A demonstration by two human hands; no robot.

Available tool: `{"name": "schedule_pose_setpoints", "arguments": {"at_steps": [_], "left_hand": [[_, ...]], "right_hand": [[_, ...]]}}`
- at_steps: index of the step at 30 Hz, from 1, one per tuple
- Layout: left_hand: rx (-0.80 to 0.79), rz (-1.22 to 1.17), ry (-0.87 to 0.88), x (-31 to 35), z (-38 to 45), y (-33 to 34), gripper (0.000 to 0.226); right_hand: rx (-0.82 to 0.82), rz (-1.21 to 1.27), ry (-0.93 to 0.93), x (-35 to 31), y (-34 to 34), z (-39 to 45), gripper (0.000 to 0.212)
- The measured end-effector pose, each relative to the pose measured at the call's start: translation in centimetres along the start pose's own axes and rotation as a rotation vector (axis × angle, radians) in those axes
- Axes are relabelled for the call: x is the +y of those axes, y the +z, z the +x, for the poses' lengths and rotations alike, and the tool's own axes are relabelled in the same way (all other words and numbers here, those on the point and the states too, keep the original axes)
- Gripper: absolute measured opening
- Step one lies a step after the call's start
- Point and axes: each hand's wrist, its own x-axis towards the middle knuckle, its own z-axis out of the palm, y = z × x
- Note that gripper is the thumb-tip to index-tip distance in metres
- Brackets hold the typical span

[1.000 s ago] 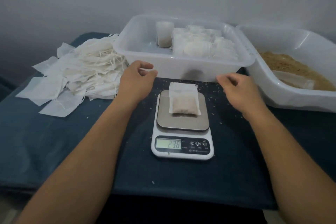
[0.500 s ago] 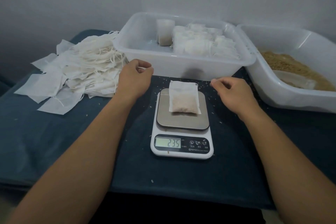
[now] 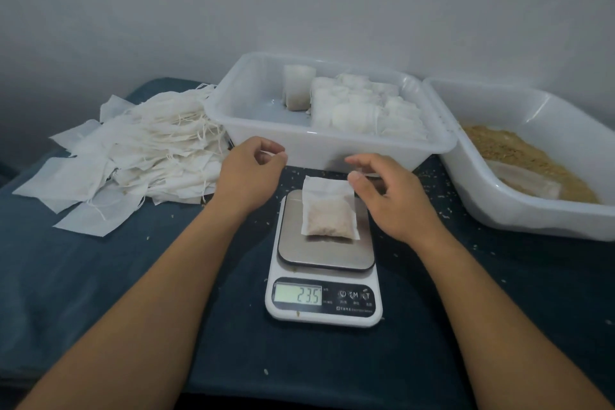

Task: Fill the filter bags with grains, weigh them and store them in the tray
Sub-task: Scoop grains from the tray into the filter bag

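A filled white filter bag point(image 3: 329, 210) lies flat on the steel plate of a small white kitchen scale point(image 3: 324, 280), whose display reads 235. My right hand point(image 3: 391, 195) hovers at the bag's upper right corner with loosely curled fingers and its thumb tip at that corner, gripping nothing. My left hand point(image 3: 249, 173) hangs left of the scale, fingers loosely curled and empty. Behind the scale stands the clear storage tray point(image 3: 229, 116) with several filled bags point(image 3: 362, 110) packed on its right side.
A heap of empty filter bags point(image 3: 146, 153) with strings lies on the dark blue table cover at the left. On the right a tilted clear bin point(image 3: 532, 223) holds brown grains point(image 3: 512, 146). Loose grains dot the cover around the scale.
My right hand has moved left, from beside the scale to the bag's upper right corner. The left hand has barely shifted. The scale reading dropped from 236 to 235.
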Motion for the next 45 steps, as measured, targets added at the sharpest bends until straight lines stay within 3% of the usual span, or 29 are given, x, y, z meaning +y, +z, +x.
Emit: {"name": "schedule_pose_setpoints", "arguments": {"at_steps": [7, 13, 16, 20, 24, 27, 31, 36, 38, 40, 43, 45], "left_hand": [[0.005, 0.017, 0.026, 0.5, -0.5, 0.2, 0.003], [-0.042, -0.014, 0.064, 1.1, -1.1, 0.3, 0.004], [-0.180, -0.121, 0.138, 2.0, -1.8, 0.0, 0.020], [-0.518, -0.350, 0.267, 3.0, -3.0, -0.5, 0.055], [-0.637, -0.292, 0.314, 3.3, -3.8, 0.3, 0.075], [-0.600, -0.251, 0.316, 3.4, -4.0, 0.8, 0.063], [-0.523, -0.141, 0.353, 3.3, -3.9, 0.8, 0.023], [-0.451, -0.121, 0.329, 3.0, -3.9, 1.0, 0.018], [-0.401, -0.077, 0.308, 2.8, -3.9, 1.0, 0.019], [-0.364, -0.023, 0.306, 2.7, -3.8, 0.9, 0.026], [-0.337, 0.003, 0.317, 2.7, -3.8, 0.9, 0.030], [-0.326, 0.009, 0.319, 2.8, -3.8, 1.0, 0.032]], "right_hand": [[-0.164, -0.108, -0.026, -1.3, 0.7, 0.9, 0.017], [-0.116, -0.035, -0.005, -2.1, 0.7, 0.9, 0.006], [-0.067, 0.081, -0.004, -2.8, -0.2, 0.7, 0.002], [-0.019, 0.204, -0.048, -4.1, -2.1, 0.3, 0.004], [0.006, 0.220, -0.153, -6.0, -3.4, 0.0, 0.003], [0.015, 0.186, -0.197, -6.9, -4.0, -0.2, 0.003], [-0.015, 0.103, -0.208, -7.8, -4.9, -0.4, 0.003], [-0.076, 0.034, -0.215, -8.4, -5.9, -0.7, 0.011], [-0.087, 0.023, -0.137, -8.1, -7.4, -0.5, 0.032], [0.041, -0.082, 0.038, -6.7, -10.0, 0.0, 0.049], [0.243, -0.460, 0.376, -2.8, -14.9, 0.8, 0.053], [0.170, -0.630, 0.609, 0.2, -17.5, 0.9, 0.051]]}}
